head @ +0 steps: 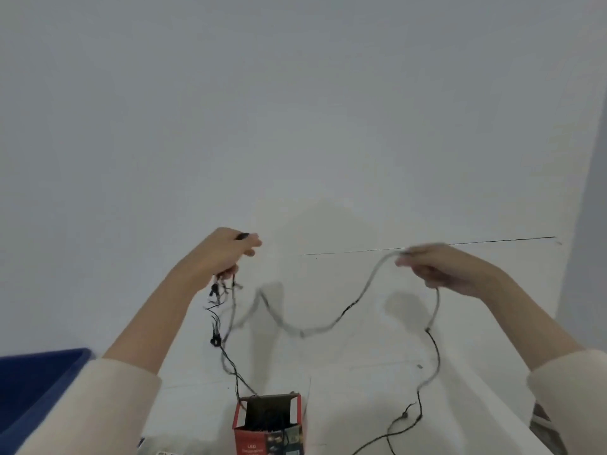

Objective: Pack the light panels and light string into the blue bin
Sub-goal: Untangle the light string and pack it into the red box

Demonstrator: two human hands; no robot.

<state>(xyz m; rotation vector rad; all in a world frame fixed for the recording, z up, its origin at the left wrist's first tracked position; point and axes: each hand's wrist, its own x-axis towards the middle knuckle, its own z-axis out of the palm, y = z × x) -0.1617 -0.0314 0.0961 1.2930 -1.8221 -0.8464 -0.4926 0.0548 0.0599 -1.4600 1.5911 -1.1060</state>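
Both hands are gripping the light string (328, 326): the left hand (226, 254) is closing around a gathered bunch of bulbs, the right hand (440, 270) is pinching a blurred span. Slack is sagging between them over the desk (361, 372), one run leading into the red box (269, 421). Pulling on could be tipping that box or snarling the loops. The blue bin (39, 382) is waiting at lower left.
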